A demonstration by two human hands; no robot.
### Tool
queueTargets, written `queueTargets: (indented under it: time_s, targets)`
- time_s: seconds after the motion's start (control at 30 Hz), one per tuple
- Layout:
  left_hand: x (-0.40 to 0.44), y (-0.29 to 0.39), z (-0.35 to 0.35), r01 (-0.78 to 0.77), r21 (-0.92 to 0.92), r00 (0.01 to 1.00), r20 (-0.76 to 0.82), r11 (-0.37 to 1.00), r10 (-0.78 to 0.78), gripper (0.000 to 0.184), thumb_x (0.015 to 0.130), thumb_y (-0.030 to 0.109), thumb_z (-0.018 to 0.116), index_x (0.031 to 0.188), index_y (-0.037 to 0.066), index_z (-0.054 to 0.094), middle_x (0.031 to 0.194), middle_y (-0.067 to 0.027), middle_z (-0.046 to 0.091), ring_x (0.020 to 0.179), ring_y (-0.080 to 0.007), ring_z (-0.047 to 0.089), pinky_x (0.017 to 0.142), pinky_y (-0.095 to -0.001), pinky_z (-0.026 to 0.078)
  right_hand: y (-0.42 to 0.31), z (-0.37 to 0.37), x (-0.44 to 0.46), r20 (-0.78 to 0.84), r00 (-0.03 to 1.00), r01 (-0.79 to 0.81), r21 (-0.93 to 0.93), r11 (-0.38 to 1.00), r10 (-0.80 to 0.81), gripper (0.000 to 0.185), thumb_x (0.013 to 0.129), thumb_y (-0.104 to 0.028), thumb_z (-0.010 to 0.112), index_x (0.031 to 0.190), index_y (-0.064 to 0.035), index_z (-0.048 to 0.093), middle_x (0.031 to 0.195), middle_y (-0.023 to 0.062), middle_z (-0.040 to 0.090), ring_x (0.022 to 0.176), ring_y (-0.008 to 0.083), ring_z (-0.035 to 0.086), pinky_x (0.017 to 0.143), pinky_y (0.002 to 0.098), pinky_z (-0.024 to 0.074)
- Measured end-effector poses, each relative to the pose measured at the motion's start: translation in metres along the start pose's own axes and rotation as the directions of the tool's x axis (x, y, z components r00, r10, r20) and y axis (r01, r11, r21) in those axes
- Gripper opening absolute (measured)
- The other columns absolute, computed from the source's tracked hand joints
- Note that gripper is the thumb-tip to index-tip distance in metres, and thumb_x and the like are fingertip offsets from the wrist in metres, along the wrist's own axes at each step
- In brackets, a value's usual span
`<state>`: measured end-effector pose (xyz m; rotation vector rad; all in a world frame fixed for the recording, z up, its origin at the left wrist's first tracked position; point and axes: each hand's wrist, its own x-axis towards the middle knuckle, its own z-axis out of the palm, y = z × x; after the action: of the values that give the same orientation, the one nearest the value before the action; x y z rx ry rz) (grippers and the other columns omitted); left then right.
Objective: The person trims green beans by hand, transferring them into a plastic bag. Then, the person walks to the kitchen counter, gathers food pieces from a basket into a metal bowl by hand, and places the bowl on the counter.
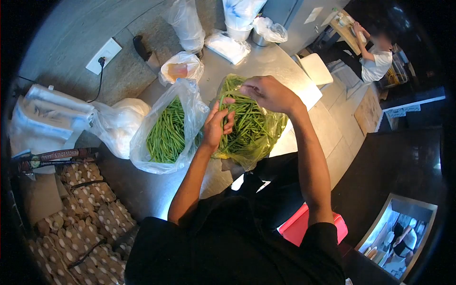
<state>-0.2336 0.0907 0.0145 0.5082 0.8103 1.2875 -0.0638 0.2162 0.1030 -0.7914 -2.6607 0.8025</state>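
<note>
My left hand is closed on green beans at the left side of an open yellow-green plastic bag. More loose green beans fill that bag. Over its upper right part, my right hand is bent with its fingertips pinched together; whatever is between them is too small to make out. Just left of my left hand stands a clear plastic bag, with long green beans lying in it. Both bags rest on a metal table.
Stacked egg trays sit at lower left. A knife is by the wall, near a socket. White bags and a lined bowl line the back. A red stool is beside me; a person sits at far right.
</note>
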Motion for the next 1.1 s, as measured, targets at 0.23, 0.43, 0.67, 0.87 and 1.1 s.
queueTargets:
  time_s: [0.23,0.43,0.67,0.87,1.1]
  targets:
    - [0.000,0.008,0.007,-0.053,-0.118,0.998,0.018,0.992,0.055,0.033,0.096,0.014,0.040,0.128,0.011,0.043,0.083,-0.0006,0.047,0.059,-0.0067,0.037,0.049,-0.0196,0.030,-0.010,-0.003,-0.004,0.160,0.950,-0.306,0.319,0.897,0.267,0.032,0.088,-0.026,0.066,0.106,-0.0003,0.062,0.076,0.0142,0.066,0.059,0.0192,0.064,0.058,0.0332,0.0510]
    - [0.000,0.002,0.006,-0.037,-0.114,0.992,0.117,0.993,0.051,0.031,0.097,0.016,0.042,0.129,0.013,0.039,0.087,-0.0005,0.047,0.060,-0.0066,0.038,0.051,-0.0194,0.030,0.003,0.014,0.001,-0.124,0.990,0.075,0.022,0.997,-0.071,0.035,0.088,-0.027,0.067,0.108,0.0014,0.061,0.078,0.0137,0.067,0.058,0.0180,0.064,0.059,0.0338,0.0511]
    - [-0.002,0.004,0.012,-0.071,-0.044,0.987,0.144,0.996,0.077,0.030,0.099,0.017,0.043,0.128,0.017,0.039,0.089,-0.0020,0.048,0.061,-0.0070,0.038,0.051,-0.0208,0.031,-0.004,0.014,0.011,-0.040,0.952,-0.280,0.294,0.914,0.305,0.026,0.087,-0.017,0.067,0.102,0.0037,0.064,0.078,0.0113,0.067,0.056,0.0146,0.061,0.057,0.0296,0.0497]
    - [0.007,-0.005,-0.001,-0.110,-0.095,0.993,0.023,0.989,0.113,0.032,0.100,0.021,0.042,0.132,0.016,0.039,0.100,-0.0068,0.059,0.073,-0.0150,0.056,0.060,-0.0275,0.048,-0.010,0.001,0.006,-0.050,0.960,-0.233,0.410,0.882,0.277,0.018,0.086,-0.010,0.067,0.097,0.0039,0.065,0.072,0.0074,0.065,0.055,0.0104,0.057,0.053,0.0256,0.0470]
    - [0.003,0.009,0.020,0.150,-0.378,0.989,0.050,0.913,-0.141,0.038,0.099,0.041,0.040,0.123,0.013,0.050,0.107,-0.0072,0.063,0.084,-0.0191,0.063,0.073,-0.0337,0.055,-0.015,0.026,0.014,0.152,0.985,-0.127,0.327,0.937,0.081,0.025,0.083,-0.017,0.072,0.097,0.0023,0.063,0.075,0.0064,0.066,0.059,0.0131,0.063,0.054,0.0263,0.0496]
